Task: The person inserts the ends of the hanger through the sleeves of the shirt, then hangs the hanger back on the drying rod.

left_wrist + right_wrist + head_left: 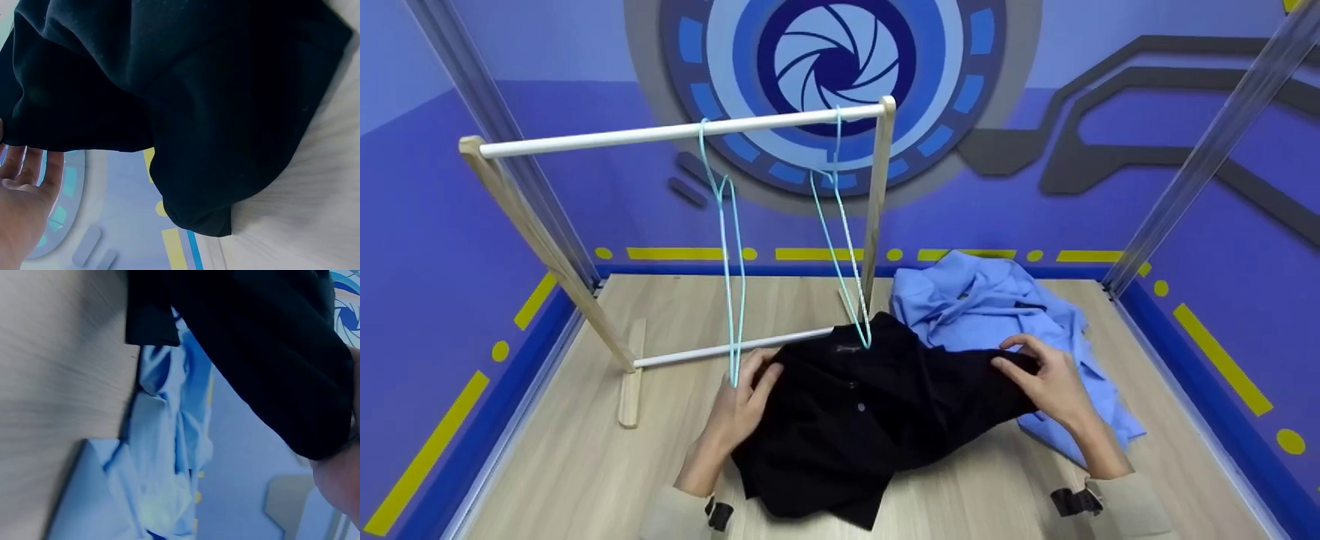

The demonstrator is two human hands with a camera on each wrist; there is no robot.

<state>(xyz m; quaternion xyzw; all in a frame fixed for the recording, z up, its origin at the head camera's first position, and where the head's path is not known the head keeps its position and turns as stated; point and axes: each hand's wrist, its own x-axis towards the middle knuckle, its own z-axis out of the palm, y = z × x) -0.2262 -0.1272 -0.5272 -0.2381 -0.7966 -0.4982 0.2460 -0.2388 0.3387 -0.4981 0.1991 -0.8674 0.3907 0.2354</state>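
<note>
A black buttoned shirt (840,420) hangs between both hands over the table, its collar toward the rack. On its left side my left hand (746,401) pinches the cloth between thumb and fingers; in the left wrist view the fingers (34,169) show behind the fabric edge. The right hand (1054,382) grips the end of a sleeve, stretched out to the right, with the thumb in front. In the right wrist view the black sleeve (270,360) runs to that hand at the right edge. The lower hem hangs close over the table.
Behind the shirt stands a clothes rack (675,135) with a white bar and wooden legs. Two light-blue hangers (739,277) hang from it, the right hanger (851,277) overlapping the collar in the head view. A crumpled blue shirt (982,300) lies at the back right of the table (562,450).
</note>
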